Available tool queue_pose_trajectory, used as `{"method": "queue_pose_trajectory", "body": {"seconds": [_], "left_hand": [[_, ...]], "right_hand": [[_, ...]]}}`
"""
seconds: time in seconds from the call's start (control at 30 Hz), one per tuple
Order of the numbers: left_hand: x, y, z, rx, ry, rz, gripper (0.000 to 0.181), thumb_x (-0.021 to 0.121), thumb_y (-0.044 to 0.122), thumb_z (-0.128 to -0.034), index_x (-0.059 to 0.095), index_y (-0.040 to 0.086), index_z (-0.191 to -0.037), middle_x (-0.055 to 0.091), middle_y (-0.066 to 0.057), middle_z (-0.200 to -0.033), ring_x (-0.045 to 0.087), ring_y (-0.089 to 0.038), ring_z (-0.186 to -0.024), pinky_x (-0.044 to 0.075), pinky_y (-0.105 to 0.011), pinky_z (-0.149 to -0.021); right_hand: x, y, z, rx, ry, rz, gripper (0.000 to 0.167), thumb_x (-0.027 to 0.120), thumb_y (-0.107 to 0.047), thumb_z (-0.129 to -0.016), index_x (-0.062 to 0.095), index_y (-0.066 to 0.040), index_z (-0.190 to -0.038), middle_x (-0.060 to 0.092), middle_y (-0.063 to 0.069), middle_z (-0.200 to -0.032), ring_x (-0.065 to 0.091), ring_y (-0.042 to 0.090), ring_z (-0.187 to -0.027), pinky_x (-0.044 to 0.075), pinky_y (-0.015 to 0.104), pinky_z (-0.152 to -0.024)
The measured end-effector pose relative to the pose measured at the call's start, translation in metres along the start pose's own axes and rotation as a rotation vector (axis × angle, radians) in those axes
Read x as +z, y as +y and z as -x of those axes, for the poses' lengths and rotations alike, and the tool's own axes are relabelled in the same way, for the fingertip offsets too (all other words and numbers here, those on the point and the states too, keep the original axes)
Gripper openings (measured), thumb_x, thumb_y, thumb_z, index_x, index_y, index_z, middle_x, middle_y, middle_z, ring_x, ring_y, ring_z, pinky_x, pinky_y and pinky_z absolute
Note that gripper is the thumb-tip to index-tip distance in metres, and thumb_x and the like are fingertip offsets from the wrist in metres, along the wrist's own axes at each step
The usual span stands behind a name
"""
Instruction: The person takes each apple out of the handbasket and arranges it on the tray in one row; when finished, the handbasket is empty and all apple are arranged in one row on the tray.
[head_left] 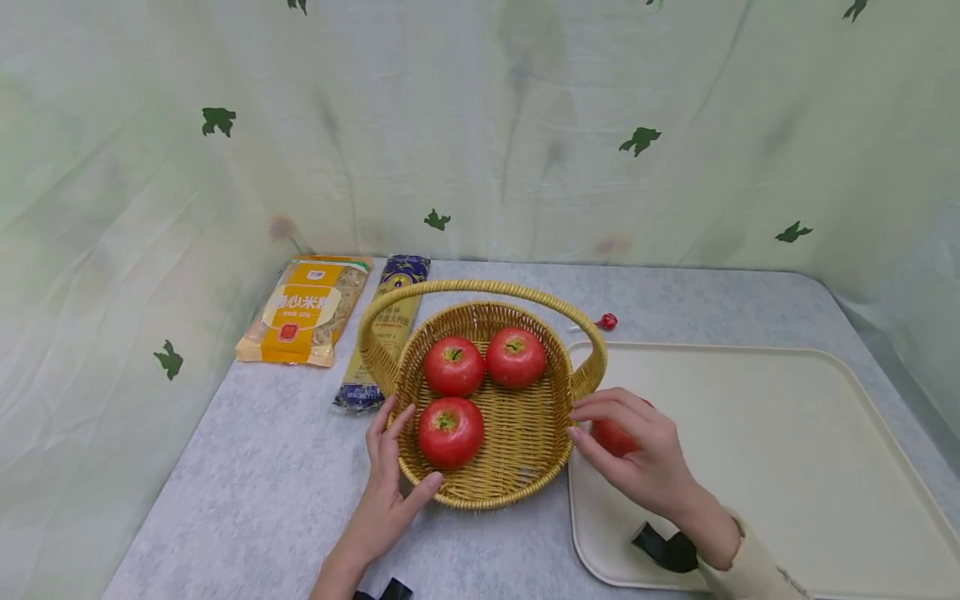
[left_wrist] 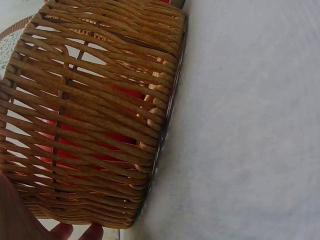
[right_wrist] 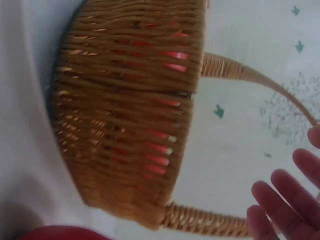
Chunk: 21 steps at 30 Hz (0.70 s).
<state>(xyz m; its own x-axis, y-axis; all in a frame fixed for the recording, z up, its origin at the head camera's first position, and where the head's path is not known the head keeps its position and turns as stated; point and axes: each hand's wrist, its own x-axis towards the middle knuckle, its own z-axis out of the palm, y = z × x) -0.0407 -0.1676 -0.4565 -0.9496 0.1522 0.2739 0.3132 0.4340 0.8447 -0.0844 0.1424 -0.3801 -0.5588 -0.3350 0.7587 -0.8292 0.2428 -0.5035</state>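
The right hand point(head_left: 637, 454) covers much of one apple point(head_left: 612, 437) on the tray point(head_left: 757, 467); the right wrist view's bottom edge leaves only a red curve. Whether the right fingertips touch the basket point(head_left: 525, 433) cannot be told. Basket and handle point(head_left: 487, 287) hide part of the spaghetti packet point(head_left: 397, 323), whose finest print is too small to read. Through the weave, the wrist views show the basket's apples point(head_left: 450, 437) only as red strips. The left hand point(head_left: 390, 492) is cut off at the left wrist view's lower left. The tray's near right corner and the sleeve point(head_left: 750, 558) run out of the head view. The table point(left_wrist: 250, 125) looks blurred.
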Motion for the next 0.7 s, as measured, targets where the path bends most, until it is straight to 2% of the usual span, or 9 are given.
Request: {"method": "queue_pose_trajectory", "body": {"seconds": [0.1, 0.2, 0.27, 0.4, 0.53, 0.7], "left_hand": [[-0.001, -0.001, 0.000, -0.001, 0.002, 0.005, 0.079, 0.066, 0.016, -0.0866, 0.019, 0.013, -0.150, -0.007, 0.000, -0.154, -0.003, -0.026, -0.139, 0.016, -0.072, -0.095], [-0.001, -0.002, 0.001, -0.003, 0.003, 0.012, 0.080, 0.067, 0.016, -0.0862, 0.019, 0.014, -0.150, -0.007, 0.001, -0.154, -0.003, -0.027, -0.139, 0.016, -0.073, -0.095], [-0.002, -0.002, 0.001, -0.008, 0.003, 0.022, 0.080, 0.067, 0.016, -0.0859, 0.019, 0.015, -0.150, -0.007, 0.000, -0.154, -0.003, -0.026, -0.139, 0.015, -0.073, -0.095], [-0.003, -0.002, 0.001, -0.027, -0.005, 0.045, 0.079, 0.067, 0.015, -0.0861, 0.020, 0.017, -0.150, -0.006, 0.001, -0.154, -0.003, -0.027, -0.139, 0.014, -0.073, -0.095], [-0.003, -0.001, 0.002, -0.064, -0.007, 0.069, 0.077, 0.067, 0.017, -0.0868, 0.022, 0.021, -0.149, -0.006, 0.005, -0.154, -0.004, -0.025, -0.139, 0.014, -0.073, -0.095], [-0.003, 0.002, 0.002, -0.079, -0.016, 0.087, 0.076, 0.067, 0.017, -0.0872, 0.022, 0.020, -0.149, -0.007, 0.006, -0.154, -0.005, -0.024, -0.139, 0.015, -0.072, -0.096]], "right_hand": [[0.010, -0.001, -0.013, -0.070, -0.055, -0.035, 0.019, 0.066, -0.024, -0.090, 0.068, -0.006, -0.094, 0.066, 0.007, -0.094, 0.060, 0.016, -0.083, 0.047, 0.017, -0.073], [0.020, -0.002, -0.024, -0.088, -0.149, -0.063, 0.016, 0.066, -0.023, -0.090, 0.067, -0.010, -0.099, 0.065, 0.002, -0.097, 0.059, 0.013, -0.086, 0.047, 0.018, -0.072], [0.027, -0.001, -0.031, -0.092, -0.211, -0.082, 0.016, 0.069, -0.019, -0.087, 0.066, -0.012, -0.101, 0.064, -0.001, -0.099, 0.059, 0.014, -0.092, 0.048, 0.024, -0.080], [0.039, 0.000, -0.046, -0.102, -0.310, -0.102, 0.026, 0.074, -0.013, -0.081, 0.065, -0.014, -0.105, 0.062, -0.005, -0.103, 0.057, 0.010, -0.096, 0.047, 0.024, -0.084], [0.050, 0.002, -0.057, -0.109, -0.390, -0.070, 0.024, 0.074, -0.019, -0.082, 0.067, -0.015, -0.104, 0.061, -0.006, -0.104, 0.055, 0.006, -0.099, 0.045, 0.023, -0.087], [0.061, 0.005, -0.065, -0.062, -0.499, -0.003, 0.022, 0.073, -0.027, -0.084, 0.069, -0.015, -0.101, 0.061, -0.007, -0.106, 0.053, 0.006, -0.102, 0.043, 0.025, -0.089]]}}
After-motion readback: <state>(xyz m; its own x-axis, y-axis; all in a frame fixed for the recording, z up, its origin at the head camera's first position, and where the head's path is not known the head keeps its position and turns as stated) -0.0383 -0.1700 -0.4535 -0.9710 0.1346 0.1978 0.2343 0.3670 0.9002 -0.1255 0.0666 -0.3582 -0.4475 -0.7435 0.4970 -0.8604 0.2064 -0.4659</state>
